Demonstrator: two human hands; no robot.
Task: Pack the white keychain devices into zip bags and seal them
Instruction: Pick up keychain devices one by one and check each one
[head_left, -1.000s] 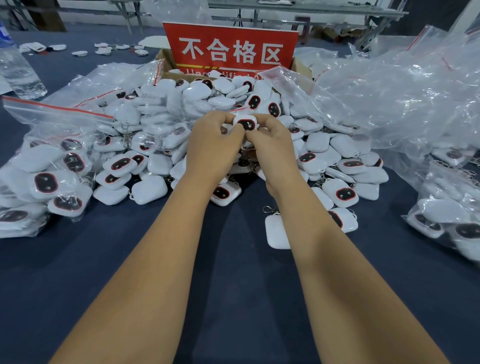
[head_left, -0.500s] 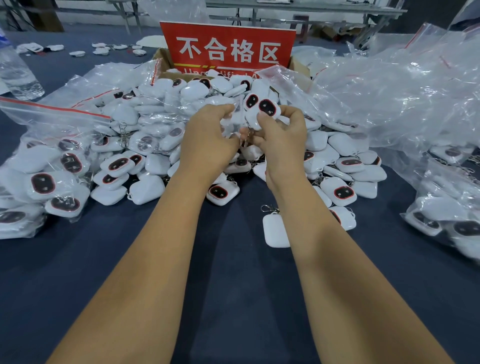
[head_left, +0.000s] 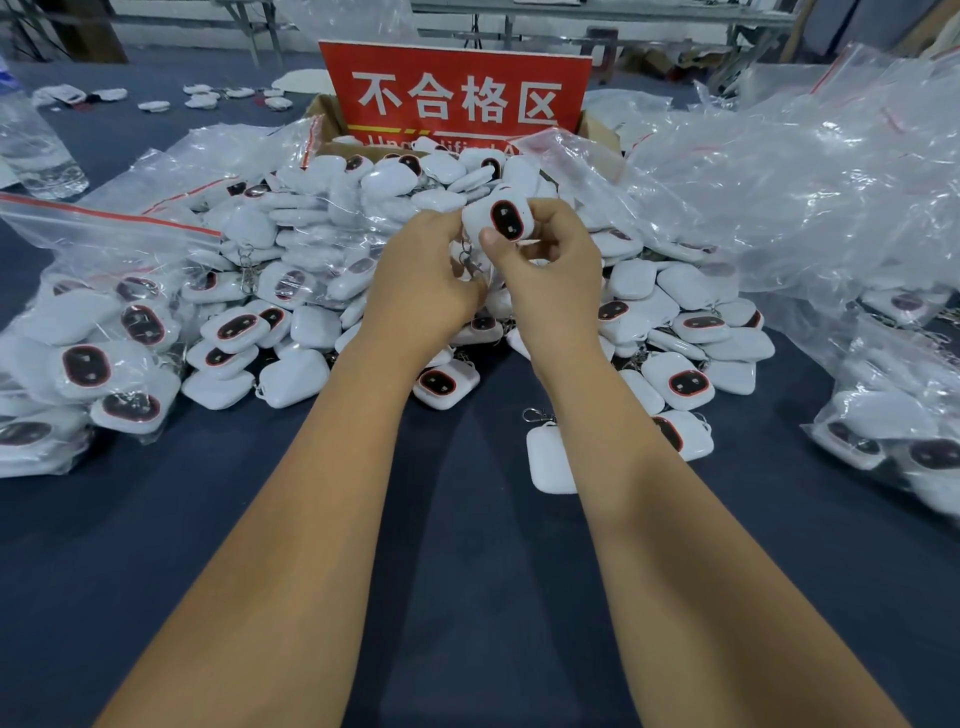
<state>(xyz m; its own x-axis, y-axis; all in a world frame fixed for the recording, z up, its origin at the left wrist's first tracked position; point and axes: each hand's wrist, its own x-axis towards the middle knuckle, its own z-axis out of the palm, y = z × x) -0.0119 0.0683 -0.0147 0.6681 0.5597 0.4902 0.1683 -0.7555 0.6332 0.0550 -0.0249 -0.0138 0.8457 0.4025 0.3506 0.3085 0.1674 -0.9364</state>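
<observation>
Right hand (head_left: 550, 270) around glossy rounded white device (head_left: 498, 221)

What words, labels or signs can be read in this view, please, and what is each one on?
"不合格区": large white characters on the red sign standing behind the pile of white keychain devices.
A line of smaller Latin letters along the sign's lower edge: mostly hidden by the devices, not readable.
Label on the water bottle at far left: too blurred to read.
The devices and zip bags show no readable text.

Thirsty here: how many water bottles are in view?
1: the water bottle stands at the far left edge of the view, partly cut off. More could hide behind the heaped plastic bags.
</observation>
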